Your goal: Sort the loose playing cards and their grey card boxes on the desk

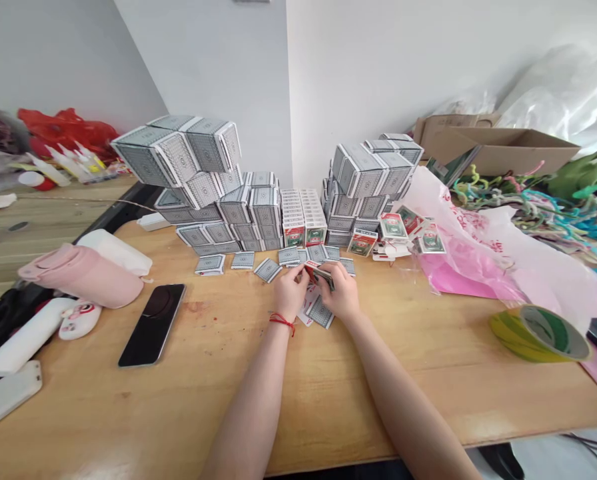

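Note:
Between my two hands is a small playing card box (313, 268), with red and dark parts showing. My left hand (289, 292) has its fingers closed on the box's left end. The fingers of my right hand (342, 288) are wrapped round its right side; whether loose cards are in there too is hidden. Under my hands lie loose playing cards (320, 312), some with the grey patterned back up. Just beyond them, several small grey-backed card piles (267, 270) are spread along the table.
Tall stacks of grey patterned bundles (203, 147) (373, 173) rise behind. Between them stand rows of card boxes (293, 220). A phone (152, 325) and pink bottle (81, 273) lie left. Yellow tape (538, 333), plastic bags (478, 233) and a cardboard box (508, 153) are right.

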A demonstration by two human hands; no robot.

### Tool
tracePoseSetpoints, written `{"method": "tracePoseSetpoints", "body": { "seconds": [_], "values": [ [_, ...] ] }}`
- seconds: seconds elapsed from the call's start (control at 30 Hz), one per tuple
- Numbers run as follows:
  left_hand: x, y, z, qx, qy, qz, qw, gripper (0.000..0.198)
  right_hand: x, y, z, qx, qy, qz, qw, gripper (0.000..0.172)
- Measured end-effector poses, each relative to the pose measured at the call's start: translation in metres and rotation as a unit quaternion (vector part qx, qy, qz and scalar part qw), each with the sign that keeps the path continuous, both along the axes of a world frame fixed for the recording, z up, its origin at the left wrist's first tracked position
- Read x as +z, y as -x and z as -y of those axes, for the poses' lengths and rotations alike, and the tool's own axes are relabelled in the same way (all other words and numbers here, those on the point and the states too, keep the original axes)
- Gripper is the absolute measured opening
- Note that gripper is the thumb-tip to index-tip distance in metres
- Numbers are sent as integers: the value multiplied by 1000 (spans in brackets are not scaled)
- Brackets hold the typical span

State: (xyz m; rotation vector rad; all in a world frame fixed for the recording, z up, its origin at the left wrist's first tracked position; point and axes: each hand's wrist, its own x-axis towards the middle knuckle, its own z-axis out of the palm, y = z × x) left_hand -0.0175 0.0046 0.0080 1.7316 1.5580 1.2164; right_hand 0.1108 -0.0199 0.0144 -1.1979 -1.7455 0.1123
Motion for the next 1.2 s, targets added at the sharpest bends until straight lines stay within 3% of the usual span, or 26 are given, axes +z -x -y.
{"method": "tracePoseSetpoints", "body": {
  "seconds": [0.3, 0.4, 0.5, 0.67, 0.83, 0.93, 1.07, 1.2],
  "values": [
    [-3, 4, -6, 33, 9, 56, 998, 26, 0, 6, 3, -13, -35, -8, 999, 13],
    [-6, 15, -14, 91, 20, 149, 984, 26, 0, 7, 3, -8, -35, -86, 996, 10],
    [-5, 23, -18, 95, 31, 249, 963, 19, -5, 7, 0, -6, 18, -199, 980, 8],
    [0, 19, -17, 37, 89, 382, 919, 8, -16, 1, -9, -30, 101, -324, 940, 16],
    [2, 14, -13, -57, 106, 363, 924, 14, -17, -3, -13, -2, 163, -408, 898, 22],
    [4, 12, -10, -121, 146, 364, 912, 13, -15, -4, -13, 20, 208, -453, 867, 26],
    [7, 8, -7, -129, 189, 343, 911, 23, -11, -7, -11, 43, 254, -496, 830, 30],
    [6, 6, -8, -123, 210, 314, 918, 34, -9, -11, -12, 62, 275, -507, 815, 31]
  ]
}}
